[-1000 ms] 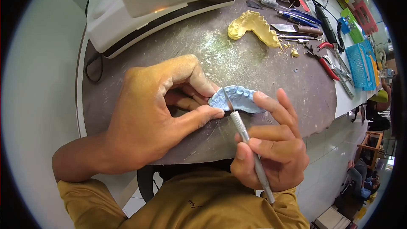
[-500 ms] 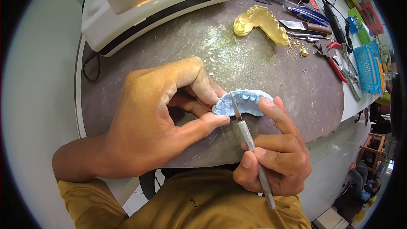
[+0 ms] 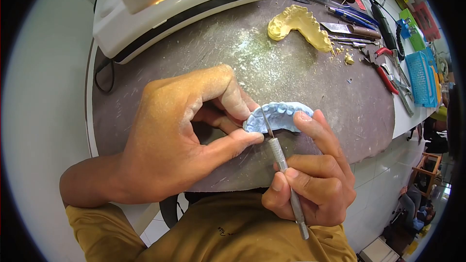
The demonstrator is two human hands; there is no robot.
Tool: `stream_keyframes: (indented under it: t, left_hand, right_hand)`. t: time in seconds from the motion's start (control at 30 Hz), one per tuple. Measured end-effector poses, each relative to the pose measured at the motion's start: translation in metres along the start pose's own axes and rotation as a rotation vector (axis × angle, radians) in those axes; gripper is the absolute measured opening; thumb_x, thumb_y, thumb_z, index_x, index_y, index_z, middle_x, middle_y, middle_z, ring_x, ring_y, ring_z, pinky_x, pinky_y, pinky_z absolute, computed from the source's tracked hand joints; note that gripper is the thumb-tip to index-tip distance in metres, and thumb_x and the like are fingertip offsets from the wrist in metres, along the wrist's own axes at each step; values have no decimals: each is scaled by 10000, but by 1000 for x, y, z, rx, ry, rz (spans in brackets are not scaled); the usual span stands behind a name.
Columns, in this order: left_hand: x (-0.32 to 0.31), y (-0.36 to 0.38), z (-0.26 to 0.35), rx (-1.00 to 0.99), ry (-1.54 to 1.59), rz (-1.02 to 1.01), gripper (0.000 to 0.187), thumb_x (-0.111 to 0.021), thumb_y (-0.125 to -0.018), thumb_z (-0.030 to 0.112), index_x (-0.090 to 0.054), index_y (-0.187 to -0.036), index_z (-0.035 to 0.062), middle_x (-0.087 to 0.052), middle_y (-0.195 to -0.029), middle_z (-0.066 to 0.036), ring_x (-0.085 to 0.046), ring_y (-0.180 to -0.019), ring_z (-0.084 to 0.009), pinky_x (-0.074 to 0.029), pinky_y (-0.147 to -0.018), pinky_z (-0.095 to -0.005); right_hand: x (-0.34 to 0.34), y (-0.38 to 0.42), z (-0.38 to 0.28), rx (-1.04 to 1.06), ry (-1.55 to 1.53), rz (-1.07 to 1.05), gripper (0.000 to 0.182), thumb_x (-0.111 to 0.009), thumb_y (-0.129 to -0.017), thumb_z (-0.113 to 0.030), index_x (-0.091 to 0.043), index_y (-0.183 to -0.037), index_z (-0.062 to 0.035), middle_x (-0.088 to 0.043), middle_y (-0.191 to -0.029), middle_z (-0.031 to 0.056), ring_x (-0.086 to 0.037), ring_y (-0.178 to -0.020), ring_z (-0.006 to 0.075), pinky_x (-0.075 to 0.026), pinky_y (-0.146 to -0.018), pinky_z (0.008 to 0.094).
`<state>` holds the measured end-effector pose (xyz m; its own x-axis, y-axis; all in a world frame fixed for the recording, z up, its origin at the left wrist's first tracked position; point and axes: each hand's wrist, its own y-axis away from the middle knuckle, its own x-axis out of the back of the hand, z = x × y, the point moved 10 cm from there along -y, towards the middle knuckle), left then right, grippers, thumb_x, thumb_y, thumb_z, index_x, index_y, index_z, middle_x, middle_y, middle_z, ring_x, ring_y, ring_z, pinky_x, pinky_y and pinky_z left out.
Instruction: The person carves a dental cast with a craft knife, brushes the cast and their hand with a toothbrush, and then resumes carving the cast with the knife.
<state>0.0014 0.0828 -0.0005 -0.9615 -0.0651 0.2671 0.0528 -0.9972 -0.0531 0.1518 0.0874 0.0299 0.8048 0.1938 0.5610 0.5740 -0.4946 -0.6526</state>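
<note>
My left hand point(image 3: 179, 136) pinches the left end of a blue dental cast point(image 3: 279, 116), a curved arch with a row of teeth along its upper edge. Dust whitens the fingers and thumb. A metal-handled scalpel point(image 3: 286, 179) is gripped in my right hand point(image 3: 315, 184), its thin blade lying against the left part of the cast. My right index finger reaches up to the cast's right end. On the bench beyond sits a yellow dental cast point(image 3: 298, 24), with crumbs beside its right end.
White powder covers part of the brown bench mat point(image 3: 340, 111). A white machine with a lit lamp point(image 3: 194, 14) stands at the back left. Along the right lie a wooden-handled knife point(image 3: 352, 30), red-handled pliers point(image 3: 386, 77), other hand tools and a blue basket point(image 3: 421, 78).
The scalpel has shifted slightly left and turned, its blade now seen more edge-on. My right hand has moved a little with it. My left hand and the blue cast stay put.
</note>
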Motion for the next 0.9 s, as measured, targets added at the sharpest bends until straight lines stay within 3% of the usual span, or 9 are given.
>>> stream_keyframes:
  t: [0.2,0.37,0.47,0.73,0.9]
  left_hand:
    - [0,0,2,16,-19,-16,190,-758,-810,-43,-607,-923,-19,-652,-1013,-150,-657,-927,-142,-563,-777,-259]
    - [2,-3,-1,70,30,-10,178,-740,-827,-43,-603,-940,-22,-651,-1020,-145,-654,-950,-148,-568,-813,-265]
    - [1,-4,-5,112,80,-30,160,-714,-848,-48,-598,-955,-28,-654,-1042,-152,-654,-969,-153,-571,-822,-265]
    - [2,-5,-9,194,133,-45,152,-684,-872,-48,-586,-988,-36,-656,-1067,-164,-653,-1006,-160,-571,-845,-268]
    - [1,-4,-6,112,87,-52,160,-676,-876,-49,-573,-997,-32,-657,-1069,-163,-650,-1017,-164,-566,-856,-270]
  right_hand:
    - [3,3,3,-38,-43,15,209,-694,-871,-170,-505,-862,-80,-615,-702,66,-678,-1035,436,-495,-957,622]
    - [8,8,14,-104,-232,12,231,-702,-876,-173,-503,-936,-72,-633,-763,71,-639,-1098,460,-348,-1080,645]
    - [8,0,12,-72,-196,-47,237,-703,-881,-174,-509,-973,-72,-648,-753,82,-633,-1116,447,-309,-1100,647]
    - [8,-2,17,-99,-208,-7,183,-700,-868,-123,-554,-945,-45,-681,-716,119,-679,-1013,438,-395,-1035,638]
    - [9,-2,17,-97,-207,-2,159,-685,-862,-100,-557,-930,-35,-679,-708,126,-686,-998,430,-413,-1023,630]
